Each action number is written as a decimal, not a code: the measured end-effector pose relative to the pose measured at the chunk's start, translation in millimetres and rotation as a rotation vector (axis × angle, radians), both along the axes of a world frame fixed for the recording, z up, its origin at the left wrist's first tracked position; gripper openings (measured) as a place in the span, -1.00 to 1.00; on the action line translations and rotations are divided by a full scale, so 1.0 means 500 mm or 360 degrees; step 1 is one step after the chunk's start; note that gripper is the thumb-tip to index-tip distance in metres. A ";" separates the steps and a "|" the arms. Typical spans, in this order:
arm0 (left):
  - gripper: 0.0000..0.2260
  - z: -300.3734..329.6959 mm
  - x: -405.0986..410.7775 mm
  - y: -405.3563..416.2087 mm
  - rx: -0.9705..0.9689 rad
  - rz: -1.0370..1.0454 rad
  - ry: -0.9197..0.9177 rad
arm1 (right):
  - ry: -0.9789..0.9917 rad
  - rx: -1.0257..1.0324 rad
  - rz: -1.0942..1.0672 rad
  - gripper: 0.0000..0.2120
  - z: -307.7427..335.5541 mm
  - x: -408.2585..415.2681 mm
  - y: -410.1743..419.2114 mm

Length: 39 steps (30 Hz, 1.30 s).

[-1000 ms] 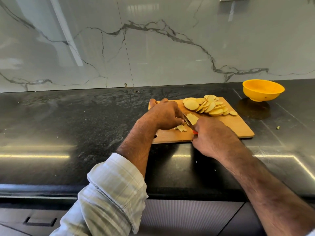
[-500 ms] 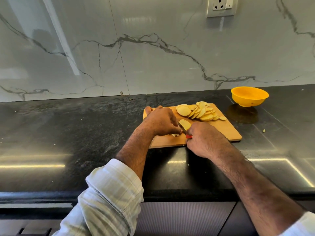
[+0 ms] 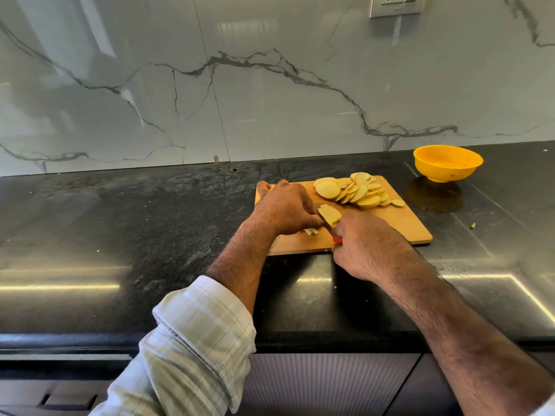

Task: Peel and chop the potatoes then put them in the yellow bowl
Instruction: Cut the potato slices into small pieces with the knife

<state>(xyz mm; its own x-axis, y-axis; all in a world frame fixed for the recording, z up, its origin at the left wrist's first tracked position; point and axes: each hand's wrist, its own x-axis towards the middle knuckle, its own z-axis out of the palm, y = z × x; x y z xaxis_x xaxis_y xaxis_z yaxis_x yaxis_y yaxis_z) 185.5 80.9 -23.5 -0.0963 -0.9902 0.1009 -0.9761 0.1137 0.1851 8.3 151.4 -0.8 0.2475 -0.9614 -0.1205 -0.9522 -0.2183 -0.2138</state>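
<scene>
Left hand (image 3: 285, 210) curled over potato piece (image 3: 329, 215) on cutting board (image 3: 399, 226), pinning it for slicing. Right hand (image 3: 365, 244) wrapped round red-handled knife (image 3: 326, 221), blade at the piece. Finished slices (image 3: 356, 190) piled toward far edge, clear of cutting. Yellow bowl (image 3: 447, 163) nearby, right, apparently empty.

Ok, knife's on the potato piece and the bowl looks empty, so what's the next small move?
Probably press the knife down to finish this cut. The right hand grips its red handle, the blade sits against the potato piece that the left hand steadies on the cutting board. The potato slices can go to the yellow bowl afterwards.
</scene>
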 end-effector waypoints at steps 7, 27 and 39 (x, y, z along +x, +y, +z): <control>-0.91 -0.002 -0.001 -0.001 -0.0040 0.0045 0.0088 | -0.0044 0.0022 0.0083 -0.66 0.036 -0.064 0.041; -0.32 -0.015 -0.091 0.003 -0.0165 0.0262 -0.0305 | -0.0242 -0.0253 0.0030 -0.61 -0.035 -0.172 -0.049; -0.67 -0.002 -0.058 -0.001 0.0115 -0.0063 0.0129 | -0.0235 -0.0190 0.0026 -0.60 -0.026 -0.189 -0.061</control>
<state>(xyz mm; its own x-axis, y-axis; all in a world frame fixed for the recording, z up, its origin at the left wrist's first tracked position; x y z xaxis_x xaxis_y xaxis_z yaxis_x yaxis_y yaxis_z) 156.4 80.4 -24.3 -0.1296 -0.9908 0.0381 -0.9526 0.1351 0.2725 -86.0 120.7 -14.0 0.2700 -0.9623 0.0330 -0.9084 -0.2659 -0.3226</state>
